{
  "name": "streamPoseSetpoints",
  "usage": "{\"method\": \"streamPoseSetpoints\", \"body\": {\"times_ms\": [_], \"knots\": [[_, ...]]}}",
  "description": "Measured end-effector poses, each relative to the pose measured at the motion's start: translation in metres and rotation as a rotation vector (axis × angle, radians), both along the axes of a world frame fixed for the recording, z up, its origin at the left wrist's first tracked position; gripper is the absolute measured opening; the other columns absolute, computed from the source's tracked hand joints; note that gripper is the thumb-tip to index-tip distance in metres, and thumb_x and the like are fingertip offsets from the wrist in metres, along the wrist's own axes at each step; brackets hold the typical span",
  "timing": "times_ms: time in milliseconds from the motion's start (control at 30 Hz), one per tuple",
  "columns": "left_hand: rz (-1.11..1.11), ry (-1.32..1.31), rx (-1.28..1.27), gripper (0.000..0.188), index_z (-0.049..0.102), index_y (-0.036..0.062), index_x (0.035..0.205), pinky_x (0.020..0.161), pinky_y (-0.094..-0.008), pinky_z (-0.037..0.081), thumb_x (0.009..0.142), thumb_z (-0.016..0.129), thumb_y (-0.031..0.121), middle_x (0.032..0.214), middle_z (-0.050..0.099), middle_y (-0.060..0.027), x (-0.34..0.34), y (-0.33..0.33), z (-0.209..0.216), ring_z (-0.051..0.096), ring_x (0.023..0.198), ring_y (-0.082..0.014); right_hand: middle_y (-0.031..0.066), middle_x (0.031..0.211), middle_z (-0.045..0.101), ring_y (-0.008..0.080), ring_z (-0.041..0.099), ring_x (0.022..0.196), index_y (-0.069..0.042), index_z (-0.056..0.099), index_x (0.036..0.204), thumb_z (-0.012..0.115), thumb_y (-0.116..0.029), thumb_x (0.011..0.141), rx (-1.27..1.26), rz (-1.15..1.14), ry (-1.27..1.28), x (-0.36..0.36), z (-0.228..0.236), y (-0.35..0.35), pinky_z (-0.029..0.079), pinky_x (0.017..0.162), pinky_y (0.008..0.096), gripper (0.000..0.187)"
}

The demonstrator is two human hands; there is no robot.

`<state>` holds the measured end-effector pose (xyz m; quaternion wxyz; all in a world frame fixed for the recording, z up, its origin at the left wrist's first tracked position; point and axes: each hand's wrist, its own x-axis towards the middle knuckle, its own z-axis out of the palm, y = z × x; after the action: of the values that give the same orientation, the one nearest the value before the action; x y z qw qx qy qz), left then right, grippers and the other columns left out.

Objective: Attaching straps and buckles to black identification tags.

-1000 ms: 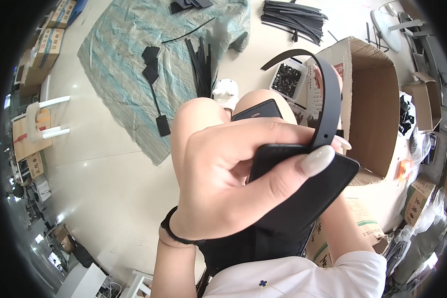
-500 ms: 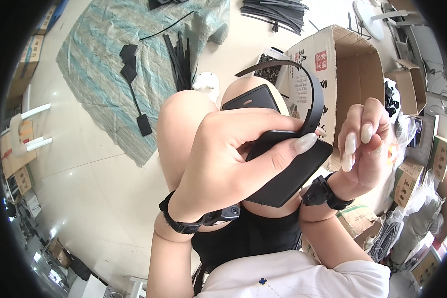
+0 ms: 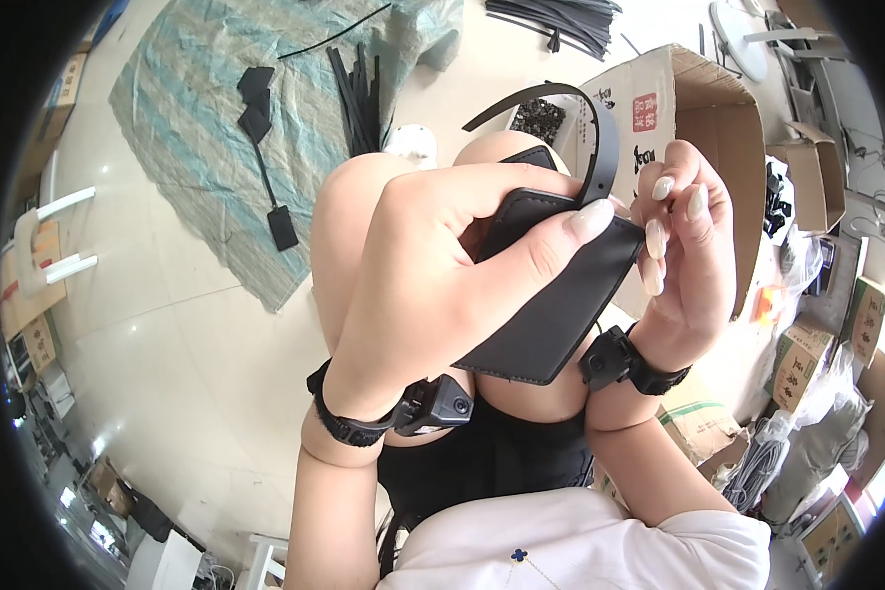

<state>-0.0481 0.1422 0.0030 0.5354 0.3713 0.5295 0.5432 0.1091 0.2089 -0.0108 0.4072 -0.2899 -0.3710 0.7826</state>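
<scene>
Left hand [image 3: 462, 251] pinches panel [image 3: 551, 310] by strap [image 3: 604, 152], long axis slanting lower-left; curled right hand [image 3: 693, 236], hold unclear, beside panel's right corner.

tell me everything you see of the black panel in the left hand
The panel is flat, black and leather-looking, stitched along its lower edge. It slants above the thighs, lower end toward the body. The left hand grips its upper part, thumb across the visible face. A dark strap with a small hole arches up beside the thumb tip; its join is hidden. The right hand is near the right corner; contact unclear.
</scene>
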Motion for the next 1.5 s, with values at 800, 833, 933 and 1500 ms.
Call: {"method": "streamPoseSetpoints", "body": {"times_ms": [800,833,933,1500], "knots": [[0.032,0.071,0.115,0.017,0.061,-0.0048,0.078,0.056,-0.0198,0.038,0.066,0.068,0.006,0.069,0.052,-0.0056,0.01,-0.002,-0.008,0.052,0.062,-0.0105,0.0035,0.084,0.046,0.0071,0.042,0.067,-0.009,0.043,0.077,0.06,-0.028,0.081,0.252,0.023,-0.103,-0.008,0.003,-0.011,0.034,0.069,0.0205,0.025],[0.045,0.138,0.144,0.017,0.062,-0.0039,0.078,0.054,-0.02,0.037,0.066,0.068,0.006,0.067,0.052,-0.0054,0.009,-0.003,-0.008,0.05,0.061,-0.01,0.0041,0.083,0.049,0.0078,0.046,0.074,-0.007,0.044,0.078,0.061,-0.027,0.081,0.229,-0.007,-0.123,-0.011,0.003,-0.014,0.035,0.073,0.0211,0.026],[-0.024,0.292,0.175,0.016,0.063,-0.0021,0.078,0.05,-0.0201,0.033,0.065,0.069,0.006,0.063,0.05,-0.0039,0.004,-0.001,-0.005,0.047,0.057,-0.0086,0.0038,0.08,0.052,0.0085,0.049,0.078,-0.004,0.046,0.08,0.06,-0.027,0.081,0.262,-0.013,-0.231,-0.008,0.003,-0.016,0.035,0.08,0.0219,0.027],[0.048,0.44,0.641,0.012,0.06,-0.0042,0.074,0.045,-0.0239,0.04,0.063,0.065,-0.001,0.062,0.058,-0.0113,0.006,0.014,-0.03,0.056,0.049,-0.0203,0.0081,0.094,0.054,0.0128,0.051,0.085,0.002,0.046,0.099,0.051,-0.022,0.086,0.22,-0.104,-0.25,-0.01,0.0,-0.022,0.038,0.08,0.0242,0.028]]}}
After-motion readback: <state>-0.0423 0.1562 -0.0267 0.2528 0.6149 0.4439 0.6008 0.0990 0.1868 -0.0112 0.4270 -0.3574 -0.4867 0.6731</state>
